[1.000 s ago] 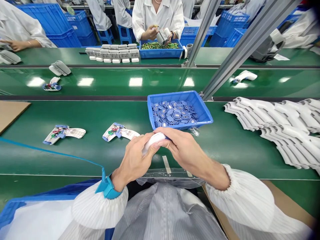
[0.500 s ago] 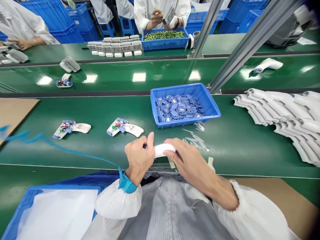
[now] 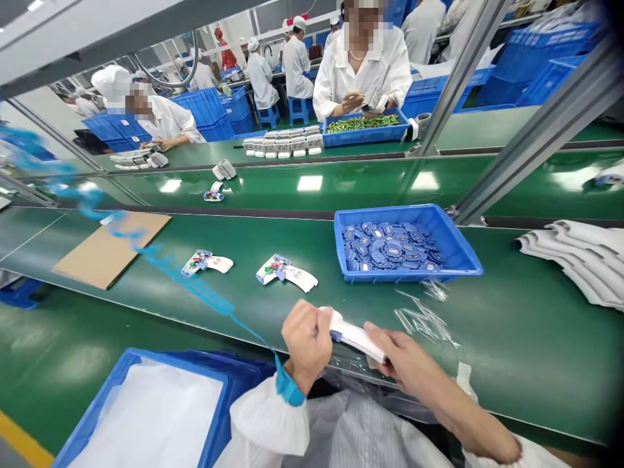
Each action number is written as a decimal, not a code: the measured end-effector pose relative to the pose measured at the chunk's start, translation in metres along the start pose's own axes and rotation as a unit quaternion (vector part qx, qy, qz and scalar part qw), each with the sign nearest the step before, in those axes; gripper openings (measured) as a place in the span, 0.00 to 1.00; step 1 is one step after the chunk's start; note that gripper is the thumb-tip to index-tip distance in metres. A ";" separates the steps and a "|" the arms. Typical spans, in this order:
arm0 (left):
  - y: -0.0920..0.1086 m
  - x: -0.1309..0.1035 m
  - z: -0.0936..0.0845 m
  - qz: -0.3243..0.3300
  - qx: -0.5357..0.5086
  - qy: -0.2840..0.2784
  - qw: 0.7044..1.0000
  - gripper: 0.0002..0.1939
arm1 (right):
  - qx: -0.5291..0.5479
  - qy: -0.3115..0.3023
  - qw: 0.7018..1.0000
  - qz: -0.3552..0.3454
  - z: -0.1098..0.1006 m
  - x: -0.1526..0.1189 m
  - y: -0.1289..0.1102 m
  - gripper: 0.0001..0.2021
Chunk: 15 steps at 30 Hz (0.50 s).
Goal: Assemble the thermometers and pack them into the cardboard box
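Between my hands is a white thermometer gun with blue trim, above the front edge of the bench. My left hand, a blue strap on its wrist, closes round its head end and hides much of it. The fingers and thumb of my right hand grip the other end, the handle. Beyond my hands lie two open thermometer halves with coloured wires, a nearer one and one farther left. Small blue plastic parts fill a blue tray ahead of my right hand.
Clear plastic strips lie before the tray. White casings are stacked at right, cardboard lies at left. A blue crate with white sheeting stands at lower left. Metal posts rise at right; co-workers sit across the belt.
The view has swung up and to the left, showing more of the room. The thermometer gun has turned, so its long side and blue trim show; my right hand has shifted to its handle.
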<state>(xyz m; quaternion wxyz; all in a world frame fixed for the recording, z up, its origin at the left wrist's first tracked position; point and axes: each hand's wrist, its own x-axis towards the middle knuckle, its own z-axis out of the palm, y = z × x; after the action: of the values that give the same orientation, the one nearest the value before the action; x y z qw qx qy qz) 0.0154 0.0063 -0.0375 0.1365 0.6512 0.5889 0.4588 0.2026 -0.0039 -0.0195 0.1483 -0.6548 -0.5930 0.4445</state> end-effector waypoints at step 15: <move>-0.009 0.070 0.031 -0.055 0.033 -0.050 0.997 0.28 | -0.373 0.068 0.904 -0.196 0.038 -0.007 -0.044 0.17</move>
<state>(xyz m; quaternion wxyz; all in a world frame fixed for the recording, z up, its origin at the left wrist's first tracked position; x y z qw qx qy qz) 0.0250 0.0818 -0.0300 0.1687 0.6440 0.6312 0.3979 0.1460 -0.0123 -0.0064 0.0170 -0.5614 -0.8204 0.1071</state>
